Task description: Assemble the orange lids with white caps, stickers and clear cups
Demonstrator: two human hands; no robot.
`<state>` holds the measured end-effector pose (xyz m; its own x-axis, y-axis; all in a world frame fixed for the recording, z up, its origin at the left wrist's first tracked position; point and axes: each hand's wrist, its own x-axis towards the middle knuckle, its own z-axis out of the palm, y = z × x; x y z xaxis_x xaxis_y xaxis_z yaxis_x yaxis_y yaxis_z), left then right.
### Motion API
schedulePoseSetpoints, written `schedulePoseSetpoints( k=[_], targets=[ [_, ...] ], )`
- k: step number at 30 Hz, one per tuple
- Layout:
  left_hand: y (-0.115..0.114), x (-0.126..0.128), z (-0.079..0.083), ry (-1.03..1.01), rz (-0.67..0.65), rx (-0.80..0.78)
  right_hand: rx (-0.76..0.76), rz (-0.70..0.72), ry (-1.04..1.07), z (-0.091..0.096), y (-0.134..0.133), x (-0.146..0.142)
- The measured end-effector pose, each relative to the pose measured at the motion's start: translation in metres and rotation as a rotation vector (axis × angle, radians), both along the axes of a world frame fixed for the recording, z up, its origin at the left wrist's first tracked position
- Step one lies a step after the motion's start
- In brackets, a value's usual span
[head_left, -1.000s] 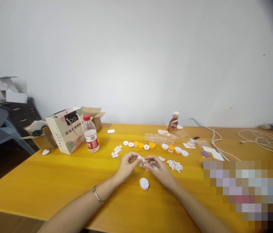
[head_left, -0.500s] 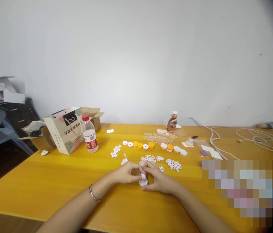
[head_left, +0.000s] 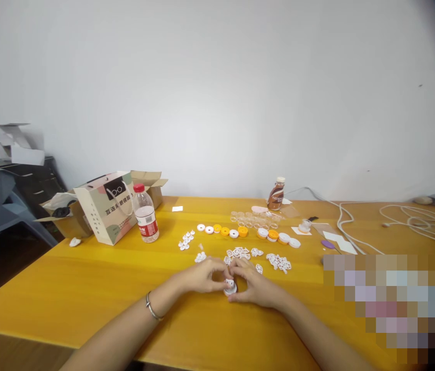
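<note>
- left hand [head_left: 202, 278], right hand [head_left: 256, 288]: fingertips of both closed on the white cap [head_left: 230, 290], which rests on the yellow table [head_left: 86, 288] between them.
- small white piece [head_left: 229, 283]: sits atop the white cap.
- loose white pieces [head_left: 240, 253]: just beyond the hands.

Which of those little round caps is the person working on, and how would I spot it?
Start at the yellow table and look toward its front edge, where the left hand and right hand meet. Between their fingertips sits a round white cap with a small white piece on top. Unlike the white and orange caps lined up farther back, it stands alone, held by both hands.
</note>
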<state>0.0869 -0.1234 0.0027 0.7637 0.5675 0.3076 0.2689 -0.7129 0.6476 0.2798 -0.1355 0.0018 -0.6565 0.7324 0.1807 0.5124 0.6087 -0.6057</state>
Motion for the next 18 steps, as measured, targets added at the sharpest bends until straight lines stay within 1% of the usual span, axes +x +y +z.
schedulePoseSetpoints(
  k=[6,12,16,18],
  targets=[
    [0.0005,-0.0004,0.0012,0.016,-0.001,0.023,-0.004,-0.016,-0.015,-0.0013,-0.0004,-0.0008],
    [-0.0028,0.0000,0.0001,0.047,0.025,0.032,-0.048,0.032,0.006,0.0020,-0.0030,0.0004],
    [-0.0058,0.0003,0.0014,0.027,0.012,-0.005,-0.067,0.038,0.077,0.0028,-0.0038,0.0020],
    [-0.0075,0.0012,0.0021,-0.044,0.038,-0.023,-0.088,0.023,0.170,0.0028,-0.0022,0.0023]
  ],
)
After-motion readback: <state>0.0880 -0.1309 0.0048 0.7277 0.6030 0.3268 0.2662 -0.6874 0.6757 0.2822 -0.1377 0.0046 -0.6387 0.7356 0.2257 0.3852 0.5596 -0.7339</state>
